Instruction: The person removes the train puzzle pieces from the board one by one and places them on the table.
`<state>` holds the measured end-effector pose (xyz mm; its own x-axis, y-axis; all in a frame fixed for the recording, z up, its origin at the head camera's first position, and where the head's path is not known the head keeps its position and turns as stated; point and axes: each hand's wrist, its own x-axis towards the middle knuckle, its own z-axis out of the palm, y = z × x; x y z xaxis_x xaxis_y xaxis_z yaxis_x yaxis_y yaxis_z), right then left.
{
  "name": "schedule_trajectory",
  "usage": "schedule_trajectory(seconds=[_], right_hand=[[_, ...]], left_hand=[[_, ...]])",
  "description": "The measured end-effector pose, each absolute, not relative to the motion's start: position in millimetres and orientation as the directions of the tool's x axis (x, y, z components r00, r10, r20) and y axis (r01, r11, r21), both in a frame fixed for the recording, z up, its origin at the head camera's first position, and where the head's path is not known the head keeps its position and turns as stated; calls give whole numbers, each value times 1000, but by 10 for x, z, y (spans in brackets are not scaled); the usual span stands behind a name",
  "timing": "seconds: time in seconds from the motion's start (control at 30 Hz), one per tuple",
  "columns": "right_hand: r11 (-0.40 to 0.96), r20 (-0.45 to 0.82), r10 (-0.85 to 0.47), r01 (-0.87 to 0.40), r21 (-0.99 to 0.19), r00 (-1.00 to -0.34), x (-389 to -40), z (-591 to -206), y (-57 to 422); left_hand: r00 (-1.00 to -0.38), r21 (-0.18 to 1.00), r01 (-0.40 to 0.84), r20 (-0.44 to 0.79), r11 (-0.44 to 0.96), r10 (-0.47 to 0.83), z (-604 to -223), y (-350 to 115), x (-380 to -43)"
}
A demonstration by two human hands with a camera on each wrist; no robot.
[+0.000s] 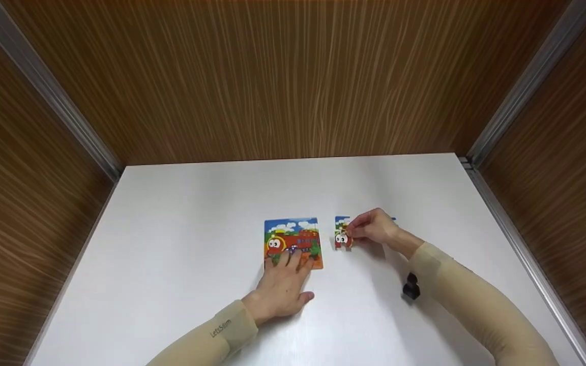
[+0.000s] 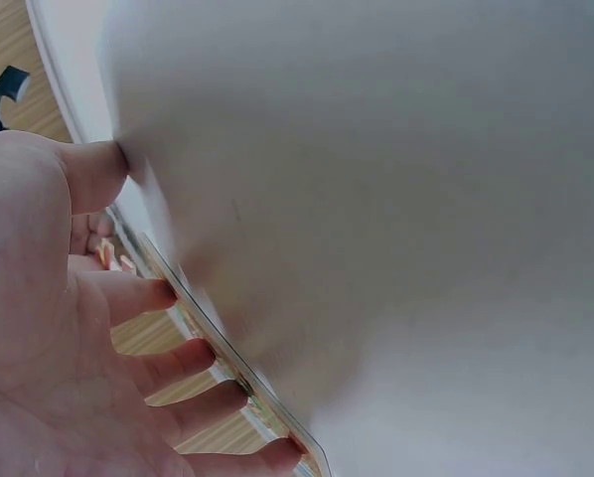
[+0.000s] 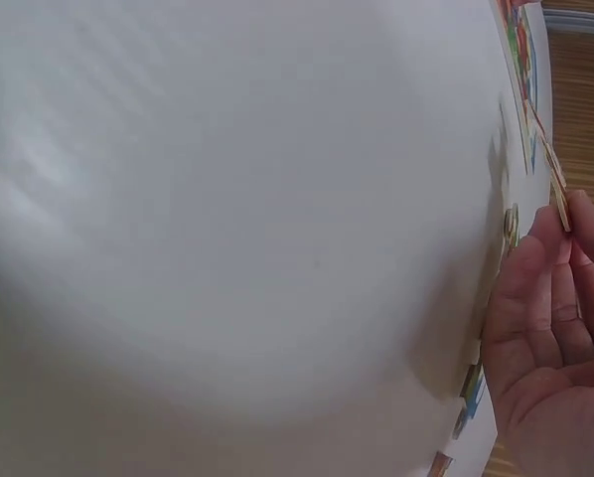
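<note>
A square picture board with a red cartoon train lies on the white table. My left hand rests on its near edge, fingers spread and thumb out to the side. In the left wrist view, the fingertips touch the thin board, seen edge-on. To the right of the board, my right hand pinches a jigsaw piece showing the train's eyes. Its thin edge shows between thumb and fingers in the right wrist view. A blue-and-white printed piece appears just behind the pinched one.
Beneath and beside the right hand lie more puzzle pieces, partly hidden by it. A small black object shows next to the right sleeve. Wood-grain panels surround the white table at the back and both sides.
</note>
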<state>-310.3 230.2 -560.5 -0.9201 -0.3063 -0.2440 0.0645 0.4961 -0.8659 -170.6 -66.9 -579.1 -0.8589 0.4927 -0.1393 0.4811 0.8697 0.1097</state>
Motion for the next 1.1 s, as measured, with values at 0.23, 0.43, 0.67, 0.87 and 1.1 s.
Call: schedule_trajectory(seconds=[0.23, 0.43, 0.67, 0.87, 1.1], right_hand=[[553, -259, -284, 63, -831, -923, -3076, -5642, 2315], [592, -275, -282, 59, -804, -919, -3044, -5634, 2304], [665, -229, -310, -39, -745, -923, -3041, -5624, 2262], [721, -206, -330, -105, -684, -921, -3040, -5605, 2214], [749, -181, -332, -142, -647, -926, -3028, -5589, 2193]], left_hand=[[-859, 105, 483, -137, 869, 493, -5783, -668, -1706], [-862, 109, 474, -148, 874, 485, -5781, -664, -1704], [-863, 106, 465, -167, 879, 477, -5780, -651, -1695], [-864, 99, 467, -160, 878, 478, -5777, -641, -1685], [-867, 92, 461, -164, 883, 470, -5778, -634, -1671]])
